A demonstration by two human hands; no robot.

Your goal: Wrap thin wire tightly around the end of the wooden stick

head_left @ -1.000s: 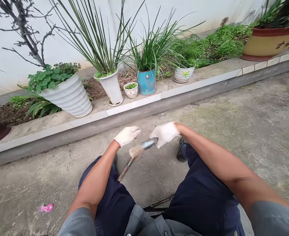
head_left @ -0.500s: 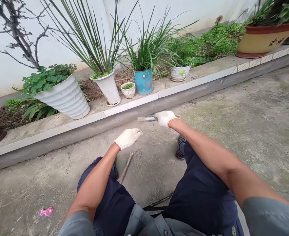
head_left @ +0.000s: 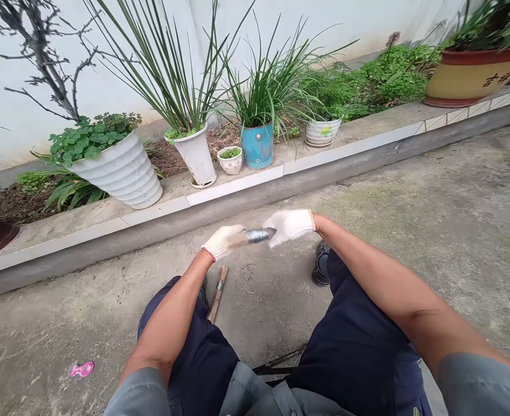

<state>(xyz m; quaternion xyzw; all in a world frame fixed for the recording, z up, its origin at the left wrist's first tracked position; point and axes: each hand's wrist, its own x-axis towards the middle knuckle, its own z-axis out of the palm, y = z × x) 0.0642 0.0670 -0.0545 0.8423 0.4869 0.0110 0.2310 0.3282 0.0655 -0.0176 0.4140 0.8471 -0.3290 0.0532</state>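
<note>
Head view shows concrete ground (head_left: 411, 231) on the near side, a white wall (head_left: 368, 17) at the far side and a ledge (head_left: 346, 147) between them. On it stand, largest first, a yellow pot (head_left: 458, 81) at far right, a ribbed pot (head_left: 120, 170) at left, then a tall pot (head_left: 196, 156), a blue pot (head_left: 258, 147), a low pot (head_left: 323, 132) and a cup (head_left: 231, 162). Between the dark-clad knees, the gloved right hand (head_left: 289, 225) grasps a wire-bound stick (head_left: 260, 234) near its dark end. Its pale end, blurred, crosses in front of the gloved left hand (head_left: 220, 241); whether that hand grips it, I cannot tell. Another stick (head_left: 217, 296) lies on the ground beside the left shoe (head_left: 202, 292). Smallest, a pink thing (head_left: 81, 369) lies at near left.
</note>
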